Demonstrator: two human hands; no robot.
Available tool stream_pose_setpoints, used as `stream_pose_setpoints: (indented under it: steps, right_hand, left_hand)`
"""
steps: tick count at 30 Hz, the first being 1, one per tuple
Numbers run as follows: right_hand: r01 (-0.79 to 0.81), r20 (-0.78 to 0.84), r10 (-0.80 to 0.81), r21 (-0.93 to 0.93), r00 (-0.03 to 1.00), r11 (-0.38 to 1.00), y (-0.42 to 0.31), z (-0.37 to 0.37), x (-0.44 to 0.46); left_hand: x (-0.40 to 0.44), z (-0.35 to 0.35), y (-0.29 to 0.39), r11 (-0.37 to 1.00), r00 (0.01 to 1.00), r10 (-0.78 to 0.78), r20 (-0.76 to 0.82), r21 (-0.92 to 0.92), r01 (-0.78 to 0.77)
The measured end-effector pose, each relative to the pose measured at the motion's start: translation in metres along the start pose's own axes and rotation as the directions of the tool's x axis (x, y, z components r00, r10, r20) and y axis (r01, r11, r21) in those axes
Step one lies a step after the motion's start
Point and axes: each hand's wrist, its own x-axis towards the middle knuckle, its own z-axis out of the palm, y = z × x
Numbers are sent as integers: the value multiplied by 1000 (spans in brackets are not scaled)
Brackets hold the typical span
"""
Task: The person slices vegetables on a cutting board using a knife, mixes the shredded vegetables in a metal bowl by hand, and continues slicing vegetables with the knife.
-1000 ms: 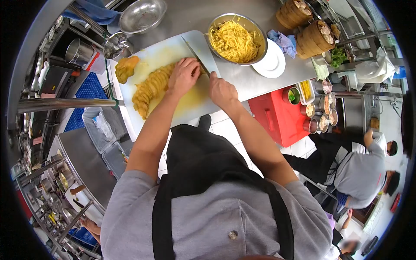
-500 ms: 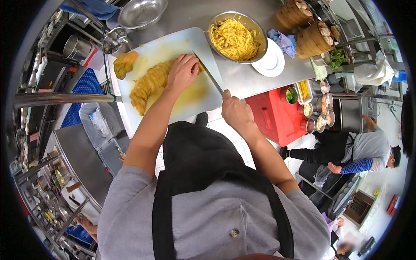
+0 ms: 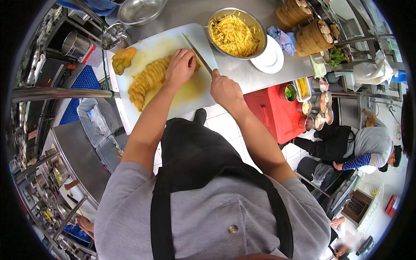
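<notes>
My right hand (image 3: 226, 90) is closed around the handle of a kitchen knife (image 3: 198, 53), its blade slanting up and left above the cutting board. My left hand (image 3: 181, 67) has its fingers curled over the right end of a long row of thin yellow-brown vegetable slices (image 3: 148, 82). Beyond those fingertips a small bit of the vegetable shows close to the blade. The white cutting board (image 3: 203, 93) lies under all of it, wet with yellowish juice. A separate chunk of the same vegetable (image 3: 123, 60) rests at the board's upper left.
A metal bowl (image 3: 262, 42) of yellow shreds stands right of the board, beside a white plate (image 3: 272, 60), a blue cloth (image 3: 281, 40) and bamboo steamers (image 3: 313, 38). Several ingredient tins surround a red box (image 3: 269, 113). A co-worker (image 3: 368, 143) stands at the right.
My right hand and the knife have moved left and up, so the blade tip reaches farther across the board. My left hand stays at the row's end. The co-worker's arm has shifted.
</notes>
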Motion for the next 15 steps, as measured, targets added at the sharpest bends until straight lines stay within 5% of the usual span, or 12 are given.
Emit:
stream_pose_setpoints:
  steps: [7, 15]
  right_hand:
    - [-35, 72, 39, -44, 997, 998, 9, 2, -50]
    - [41, -27, -41, 26, 999, 999, -2, 25, 38]
  left_hand:
    - [2, 2, -2, 999, 999, 36, -10, 23, -35]
    - [2, 0, 0, 999, 999, 35, -3, 30, -35]
